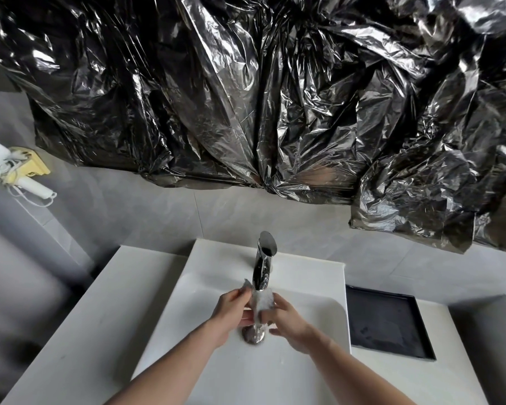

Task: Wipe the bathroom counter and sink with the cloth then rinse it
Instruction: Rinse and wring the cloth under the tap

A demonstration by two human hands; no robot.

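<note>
A small grey-white cloth (pixel 260 302) hangs bunched between both hands, directly under the chrome faucet (pixel 263 260), with water running down through it. My left hand (pixel 231 312) pinches the cloth's left side, and a corner sticks up above the fingers. My right hand (pixel 287 320) grips its right side. Both hands are over the white sink basin (pixel 205 361), just above the round metal drain (pixel 253 334). The white counter (pixel 94 317) surrounds the basin.
A black rectangular tray (pixel 387 323) is set into the counter right of the sink. Crinkled black plastic sheeting (pixel 260 97) covers the wall above. A white hair dryer in a yellow holder (pixel 21 171) hangs on the left wall.
</note>
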